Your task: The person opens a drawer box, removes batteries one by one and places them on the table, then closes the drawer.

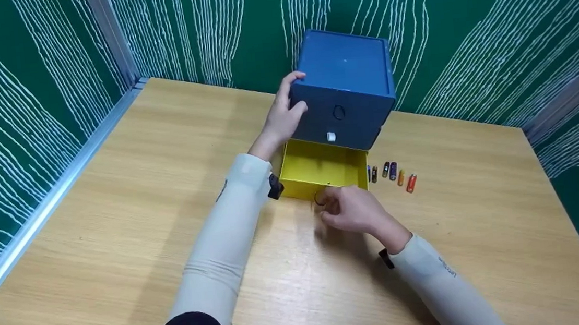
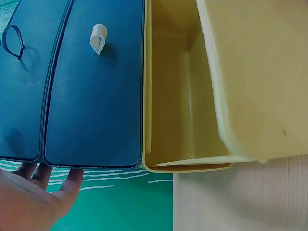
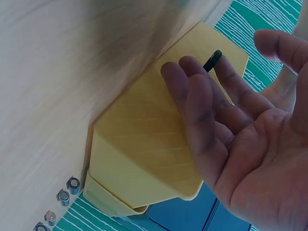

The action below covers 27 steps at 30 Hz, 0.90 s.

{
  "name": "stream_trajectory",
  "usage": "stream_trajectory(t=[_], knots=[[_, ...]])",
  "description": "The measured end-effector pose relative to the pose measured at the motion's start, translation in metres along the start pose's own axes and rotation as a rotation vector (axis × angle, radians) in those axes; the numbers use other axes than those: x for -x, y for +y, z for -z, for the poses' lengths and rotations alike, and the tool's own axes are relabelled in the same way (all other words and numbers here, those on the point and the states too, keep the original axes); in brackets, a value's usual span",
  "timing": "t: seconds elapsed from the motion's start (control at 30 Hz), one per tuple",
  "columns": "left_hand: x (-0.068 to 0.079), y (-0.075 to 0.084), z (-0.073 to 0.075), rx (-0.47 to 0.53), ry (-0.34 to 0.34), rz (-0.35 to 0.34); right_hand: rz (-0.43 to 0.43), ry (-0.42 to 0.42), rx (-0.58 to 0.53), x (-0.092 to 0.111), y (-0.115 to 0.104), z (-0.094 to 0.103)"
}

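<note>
A blue drawer cabinet stands at the back of the table, its yellow bottom drawer pulled out. My left hand rests against the cabinet's left side near the upper front corner; the left wrist view shows its fingertips at that side's edge. At the drawer's front is my right hand, with a finger hooked at a black loop handle. The loop shows between the bent fingers, partly hidden by them. On the blue drawer fronts are a white loop and another black loop.
Several small batteries, including a red battery and an orange battery, stand in a row right of the yellow drawer. Green walls with white wavy lines border the wooden table at the back and sides.
</note>
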<state>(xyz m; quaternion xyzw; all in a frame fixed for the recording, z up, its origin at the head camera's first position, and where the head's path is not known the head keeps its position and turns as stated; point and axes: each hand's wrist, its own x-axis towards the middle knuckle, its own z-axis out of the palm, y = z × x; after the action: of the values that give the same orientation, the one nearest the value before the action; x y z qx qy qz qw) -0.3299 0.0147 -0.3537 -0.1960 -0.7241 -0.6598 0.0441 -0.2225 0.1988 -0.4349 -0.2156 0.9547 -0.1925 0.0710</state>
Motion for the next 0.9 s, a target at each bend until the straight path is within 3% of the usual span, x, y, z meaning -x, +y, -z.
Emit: stream_trajectory(t=[0.4, 0.57, 0.9], knots=[[0.0, 0.001, 0.001, 0.016, -0.005, 0.02, -0.043, 0.107, 0.069, -0.01, 0.0, -0.004], [0.001, 0.001, 0.001, 0.017, -0.011, 0.014, -0.06, 0.13, 0.055, -0.015, 0.003, -0.004], [-0.001, -0.001, 0.001, 0.04, -0.016, 0.09, -0.132, 0.129, -0.012, -0.028, 0.007, -0.003]])
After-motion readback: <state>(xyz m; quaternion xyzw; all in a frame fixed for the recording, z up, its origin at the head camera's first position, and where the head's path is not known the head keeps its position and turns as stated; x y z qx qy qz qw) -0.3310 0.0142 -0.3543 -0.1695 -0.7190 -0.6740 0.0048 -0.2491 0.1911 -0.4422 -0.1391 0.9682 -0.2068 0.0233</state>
